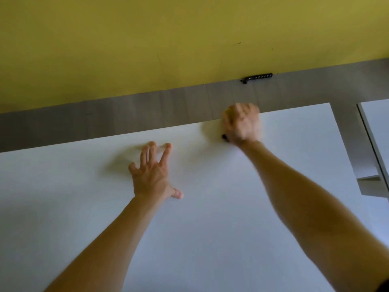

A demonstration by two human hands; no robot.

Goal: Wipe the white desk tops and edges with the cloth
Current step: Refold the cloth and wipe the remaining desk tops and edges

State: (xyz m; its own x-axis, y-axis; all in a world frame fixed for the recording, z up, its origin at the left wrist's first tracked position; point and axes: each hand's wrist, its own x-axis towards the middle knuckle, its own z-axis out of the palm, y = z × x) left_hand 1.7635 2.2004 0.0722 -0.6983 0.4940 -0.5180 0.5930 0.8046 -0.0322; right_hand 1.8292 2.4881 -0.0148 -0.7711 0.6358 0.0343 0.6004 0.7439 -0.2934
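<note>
The white desk top [84,197] fills the lower part of the view. My left hand [152,175] rests flat on it with fingers spread, holding nothing. My right hand [242,122] is blurred at the desk's far edge, its fingers curled over a yellowish cloth [212,128] that shows only as a pale smear at the hand's left side. A small dark bit shows just under that hand.
Beyond the far edge lies a strip of grey floor [126,114], then a yellow wall [147,39] with a black power strip [257,77] at its foot. A second white desk [376,127] stands to the right across a narrow gap.
</note>
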